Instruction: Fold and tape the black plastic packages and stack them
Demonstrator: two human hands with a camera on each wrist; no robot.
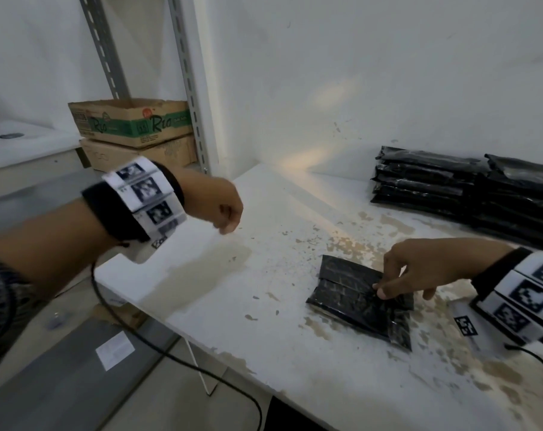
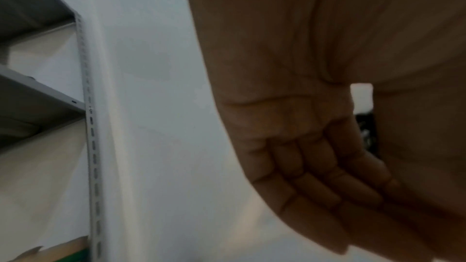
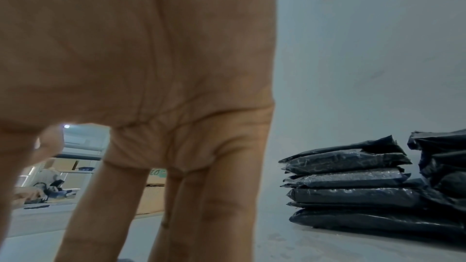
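Observation:
A folded black plastic package (image 1: 354, 301) lies on the worn white table (image 1: 264, 306), right of centre. My right hand (image 1: 388, 289) presses down on the package's right part with straight fingers (image 3: 221, 206); its fingertips are hidden in the right wrist view. My left hand (image 1: 228, 219) hovers above the table's left end, well away from the package. Its fingers (image 2: 315, 166) are curled into the palm, and I see nothing in them. Two stacks of finished black packages (image 1: 425, 181) (image 3: 353, 186) stand against the wall at the back right, the second stack (image 1: 522, 200) beside the first.
Two cardboard boxes (image 1: 133, 122) sit stacked on a lower surface at the back left, beside a slotted metal shelf upright (image 1: 189, 88). A black cable (image 1: 170, 353) hangs from my left wrist past the table's left edge. A white wall rises close behind the table.

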